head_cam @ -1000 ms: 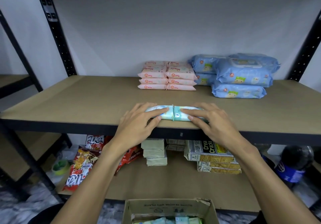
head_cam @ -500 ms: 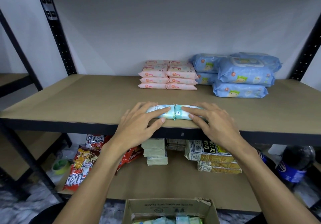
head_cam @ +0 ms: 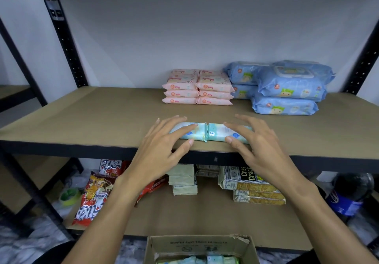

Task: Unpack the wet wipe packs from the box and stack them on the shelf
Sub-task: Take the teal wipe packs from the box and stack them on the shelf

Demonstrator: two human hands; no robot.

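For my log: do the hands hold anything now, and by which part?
Nothing is gripped. The left hand and right hand lay straight fingers on the tops of two teal packs.

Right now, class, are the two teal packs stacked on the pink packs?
No, the teal packs lie on the shelf, in front of the pink packs.

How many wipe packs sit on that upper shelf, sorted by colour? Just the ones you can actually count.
Pink flat plastic wipe packs: 6 across the front; more behind, not countable
Blue bulky plastic wipe packs: 5
Pale teal plastic wipe packs at the front edge: 2
Total counted: 13
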